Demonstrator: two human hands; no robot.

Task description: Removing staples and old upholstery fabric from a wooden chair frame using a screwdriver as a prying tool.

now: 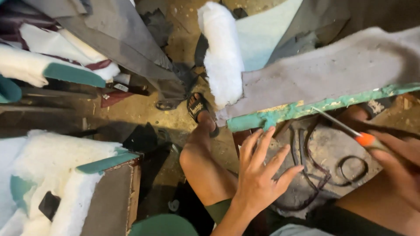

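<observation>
Orange-handled, the screwdriver [350, 129] runs long from lower right to upper left, its metal tip pointing at the teal edge of the grey-covered frame [306, 107]. The right hand [396, 161] is clenched round the handle. The left hand [260, 172] lies released, fingers spread wide, fingertips touching the frame's teal underside, well left of the tool. Beyond, white padding [223, 52] drapes the frame's end above a sandalled foot [199, 109].

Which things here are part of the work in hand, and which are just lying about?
In hand:
- right hand gripping an orange-handled screwdriver
- left hand spread near the teal frame edge
- grey padded panel

Lying about:
- white wadding roll
- grey fabric sheet
- padded piece at lower left
</observation>
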